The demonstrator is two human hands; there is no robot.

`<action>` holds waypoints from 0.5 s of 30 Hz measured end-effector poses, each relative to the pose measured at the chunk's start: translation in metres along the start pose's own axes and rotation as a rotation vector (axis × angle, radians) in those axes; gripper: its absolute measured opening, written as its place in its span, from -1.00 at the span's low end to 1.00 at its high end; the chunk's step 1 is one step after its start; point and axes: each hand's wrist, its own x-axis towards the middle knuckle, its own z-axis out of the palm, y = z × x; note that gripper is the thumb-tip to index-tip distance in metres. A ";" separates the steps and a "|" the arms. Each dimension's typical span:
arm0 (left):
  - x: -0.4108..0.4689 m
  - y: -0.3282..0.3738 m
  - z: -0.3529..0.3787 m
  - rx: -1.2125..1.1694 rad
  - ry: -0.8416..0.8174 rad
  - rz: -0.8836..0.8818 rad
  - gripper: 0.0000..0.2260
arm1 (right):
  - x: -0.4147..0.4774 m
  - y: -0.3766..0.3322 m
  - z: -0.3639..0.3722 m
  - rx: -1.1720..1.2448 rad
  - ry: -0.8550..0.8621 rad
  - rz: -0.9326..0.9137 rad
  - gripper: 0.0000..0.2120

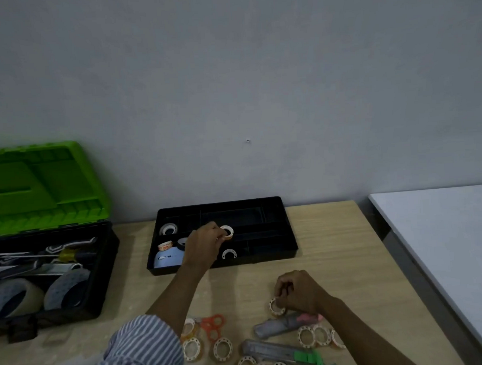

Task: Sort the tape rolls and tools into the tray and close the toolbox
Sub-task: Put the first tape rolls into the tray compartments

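Note:
A black divided tray (pixel 279 230) lies at the back of the wooden table. My left hand (pixel 202 245) reaches over it, fingers closed on a small tape roll (pixel 227 231) held above a middle compartment. Other small rolls sit in the tray at the far left (pixel 168 229) and near the front (pixel 229 254), beside a light blue object (pixel 168 258). My right hand (pixel 298 291) rests on the table, pinching another small tape roll (pixel 276 307). Several loose small rolls (pixel 222 349), orange scissors (pixel 213 325) and utility knives (pixel 282 325) lie in front of me.
An open toolbox (pixel 72 311) with a green lid (pixel 39 186) stands at the left, holding large tape rolls (pixel 14 299), a yellow-handled screwdriver (pixel 68 254) and metal tools. A grey wall rises behind the table. A white surface (pixel 449 240) adjoins on the right.

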 end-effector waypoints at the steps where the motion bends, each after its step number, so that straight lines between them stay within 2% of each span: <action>1: 0.004 0.000 0.001 0.017 -0.030 -0.006 -0.76 | 0.001 0.000 -0.001 0.009 -0.013 0.006 -0.90; 5: 0.013 -0.001 0.008 0.116 -0.156 0.002 -0.71 | 0.008 -0.007 -0.010 0.084 -0.052 0.064 -0.85; 8: 0.011 -0.006 0.013 0.287 -0.239 0.006 -0.67 | 0.018 -0.019 -0.021 0.191 0.011 0.067 -0.89; 12: 0.008 -0.018 0.019 0.261 -0.195 -0.035 -0.66 | 0.042 -0.037 -0.034 0.298 0.204 0.095 -0.90; 15: 0.007 -0.024 0.020 0.230 -0.175 -0.026 -0.67 | 0.067 -0.049 -0.038 0.238 0.428 0.160 -0.89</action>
